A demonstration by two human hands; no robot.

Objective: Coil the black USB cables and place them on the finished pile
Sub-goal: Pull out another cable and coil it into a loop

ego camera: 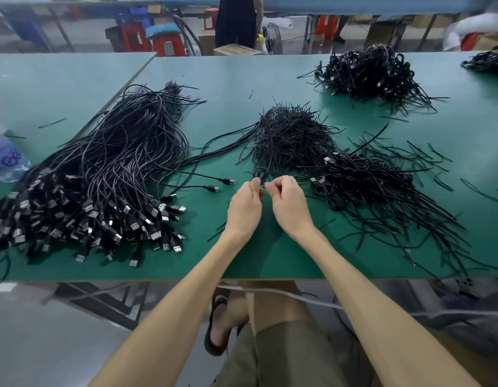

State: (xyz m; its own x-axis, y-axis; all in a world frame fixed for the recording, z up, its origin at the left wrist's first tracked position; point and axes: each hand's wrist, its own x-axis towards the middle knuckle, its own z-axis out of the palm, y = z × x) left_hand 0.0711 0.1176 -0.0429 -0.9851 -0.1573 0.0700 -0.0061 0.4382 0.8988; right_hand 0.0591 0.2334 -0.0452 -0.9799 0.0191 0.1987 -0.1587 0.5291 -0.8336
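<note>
A big bundle of uncoiled black USB cables [102, 174] lies at the left of the green table [270, 247], plugs toward me. My left hand [245, 208] pinches a small loop of one black cable [261, 173] at the table's middle. My right hand [288, 205] is right beside it with curled fingers at the same cable; what it pinches is hidden. A heap of short black twist ties [292, 138] sits just behind my hands. Coiled, tied cables [367, 185] are piled at my right.
A second heap of coiled cables [370, 74] lies at the back right, with another [485, 61] at the far right edge. A plastic water bottle [7, 160] lies at the left edge. Loose ties are scattered at the right. A person [236, 20] stands behind the table.
</note>
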